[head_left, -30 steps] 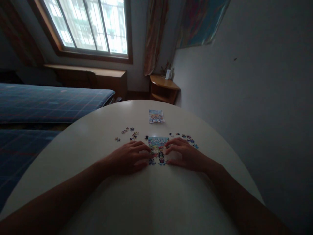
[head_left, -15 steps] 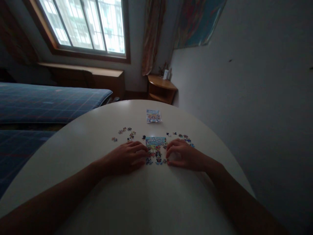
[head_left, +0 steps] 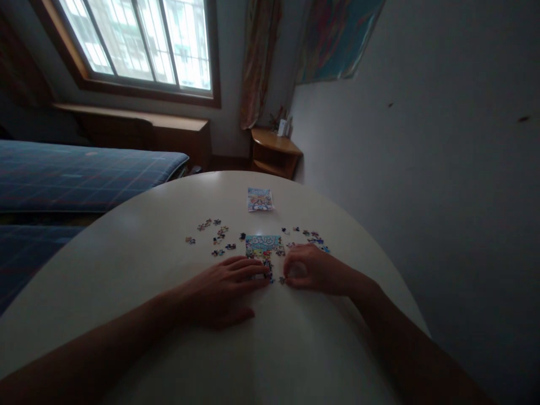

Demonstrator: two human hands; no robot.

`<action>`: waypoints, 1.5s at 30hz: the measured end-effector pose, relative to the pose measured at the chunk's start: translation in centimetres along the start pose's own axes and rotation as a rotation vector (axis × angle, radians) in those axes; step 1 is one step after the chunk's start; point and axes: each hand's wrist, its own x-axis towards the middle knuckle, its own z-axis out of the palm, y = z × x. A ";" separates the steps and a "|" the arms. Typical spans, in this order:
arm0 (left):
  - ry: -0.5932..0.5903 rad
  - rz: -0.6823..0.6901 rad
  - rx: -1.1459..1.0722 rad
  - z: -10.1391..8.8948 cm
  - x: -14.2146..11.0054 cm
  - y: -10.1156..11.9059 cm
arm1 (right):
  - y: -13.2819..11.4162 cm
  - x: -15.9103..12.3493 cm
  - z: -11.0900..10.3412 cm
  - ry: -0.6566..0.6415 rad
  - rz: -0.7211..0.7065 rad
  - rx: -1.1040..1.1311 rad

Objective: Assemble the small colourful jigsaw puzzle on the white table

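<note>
the left hand (head_left: 228,284) lies with fingers nearly straight over the jigsaw puzzle (head_left: 264,243) (its lower part covered). the right hand (head_left: 314,269) curls, thumb and fingers narrowly parted, seemingly touching a loose puzzle piece (head_left: 282,279).

tabletop (head_left: 274,349) opens between forearms (head_left: 109,332), left hand (head_left: 223,289) obstructing puzzle (head_left: 264,243).

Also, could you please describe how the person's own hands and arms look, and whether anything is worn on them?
The left hand and right hand are both bare, with no gloves. The left forearm and right forearm show no sleeves, watch or bracelet. No markings stand out, but the picture is too dim to rule out a thin ring.
</note>
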 end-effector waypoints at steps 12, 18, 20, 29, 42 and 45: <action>-0.018 -0.020 -0.053 0.1 -0.2 -0.3 | 1.4 -0.2 -0.2 0.110 0.210 0.113; -0.057 -0.030 -0.045 -0.1 -0.1 -0.3 | 1.8 0.2 0.6 0.147 0.244 0.084; -0.055 -0.034 -0.054 -0.1 -0.1 -0.3 | 1.8 0.3 0.6 0.144 0.225 0.084; -0.042 -0.032 -0.018 -0.4 0.1 0.1 | 5.0 -0.7 -0.7 0.346 0.359 -0.001; 0.302 -0.579 0.171 0.7 -1.8 -5.8 | 6.3 -0.5 -0.4 0.464 0.478 -0.057; 0.304 -0.582 0.152 1.0 -1.7 -5.9 | 6.2 -0.4 -0.2 0.460 0.471 -0.046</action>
